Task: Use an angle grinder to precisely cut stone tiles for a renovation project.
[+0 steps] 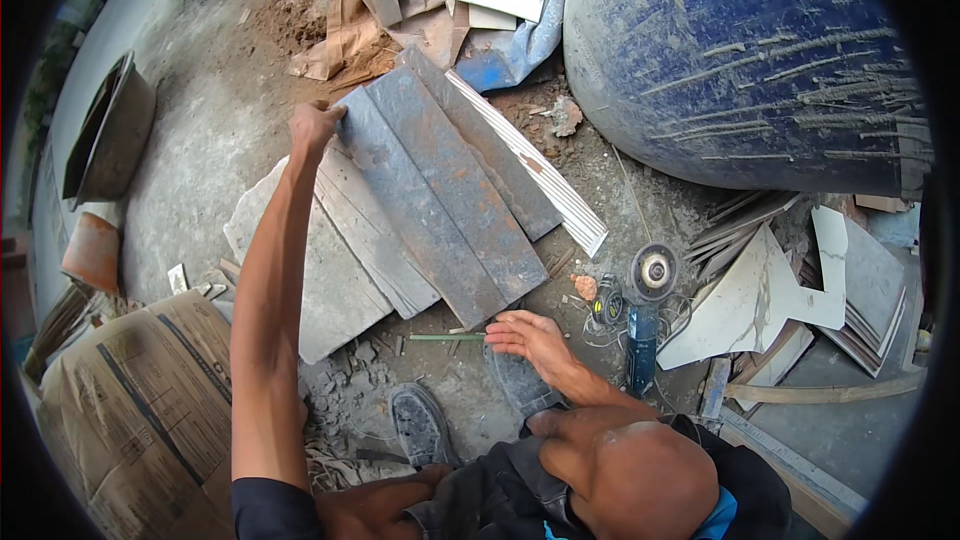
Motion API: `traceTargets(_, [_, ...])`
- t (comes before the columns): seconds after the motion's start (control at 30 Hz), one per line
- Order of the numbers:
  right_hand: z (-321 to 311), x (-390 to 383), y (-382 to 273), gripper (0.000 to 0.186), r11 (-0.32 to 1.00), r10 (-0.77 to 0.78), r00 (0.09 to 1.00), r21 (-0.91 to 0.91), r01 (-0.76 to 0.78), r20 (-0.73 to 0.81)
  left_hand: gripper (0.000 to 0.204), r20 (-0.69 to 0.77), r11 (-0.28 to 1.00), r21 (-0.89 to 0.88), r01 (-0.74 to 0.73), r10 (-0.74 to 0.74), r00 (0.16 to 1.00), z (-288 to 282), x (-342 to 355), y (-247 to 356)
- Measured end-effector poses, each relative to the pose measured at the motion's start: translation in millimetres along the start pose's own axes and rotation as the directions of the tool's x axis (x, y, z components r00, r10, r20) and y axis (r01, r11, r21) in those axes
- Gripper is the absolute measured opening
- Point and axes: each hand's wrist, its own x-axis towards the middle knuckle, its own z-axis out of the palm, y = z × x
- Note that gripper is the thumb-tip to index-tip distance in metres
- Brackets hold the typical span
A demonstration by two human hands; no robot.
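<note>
L hand [315, 124] pinches dark-grey rectangular stone slab [415, 190] at far-left corner, prob. steadying it; R hand [532, 342] loosely open, apparently empty, nr. near corner.

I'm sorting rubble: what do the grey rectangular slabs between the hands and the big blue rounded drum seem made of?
Grey rectangular slabs: probably matte ceramic or stone; thin, straight edges, rusty smears.
Big blue rounded drum: perhaps plastic or painted metal, dull; smooth curve, scuffs, pale crusts.
</note>
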Motion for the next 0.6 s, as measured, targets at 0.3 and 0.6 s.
traceTargets(0.3, [2,-4,-18,0.015,0.947,0.058,0.982,0.301,-0.11,0.178,0.022,-0.097,0.944,-0.032,0.328,-0.33,0.939,20,21,4])
traceTargets(0.6, [2,-5,-19,0.02,0.99,0.036,0.986,0.13,-0.057,0.161,0.028,-0.093,0.913,-0.109,0.394,-0.404,0.91,10,-8,34])
